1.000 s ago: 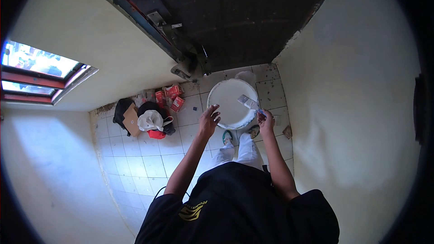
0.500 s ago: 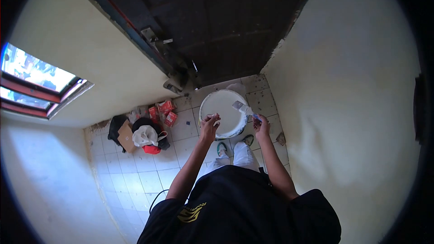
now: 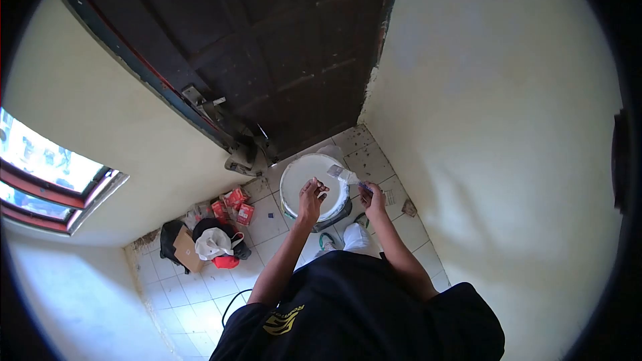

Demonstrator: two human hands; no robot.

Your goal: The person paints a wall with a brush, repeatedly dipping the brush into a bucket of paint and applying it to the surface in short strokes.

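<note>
In the head view, my right hand (image 3: 372, 198) is closed round the blue-purple handle of a putty knife (image 3: 346, 175). Its flat grey blade points left over the bucket, with white stuff smeared along its middle. My left hand (image 3: 311, 199) is above the near left part of the bucket, its fingers curled in; whether anything small is between them I cannot make out. Below both hands stands a large round white bucket (image 3: 302, 172) on the tiled floor, its pale top facing up and its rim smudged.
A dark panelled door (image 3: 267, 47) rises ahead, a pale wall (image 3: 488, 140) to the right. Red boxes (image 3: 235, 198), a cardboard piece (image 3: 187, 251) and a white cap (image 3: 214, 243) lie left on the floor tiles (image 3: 264, 227). A window (image 3: 50, 167) is far left.
The view has turned and shifted, so door and bucket appear further left and the bucket lower. The putty knife stays in my right hand, over the bucket; my left hand's fingers have shifted slightly.
</note>
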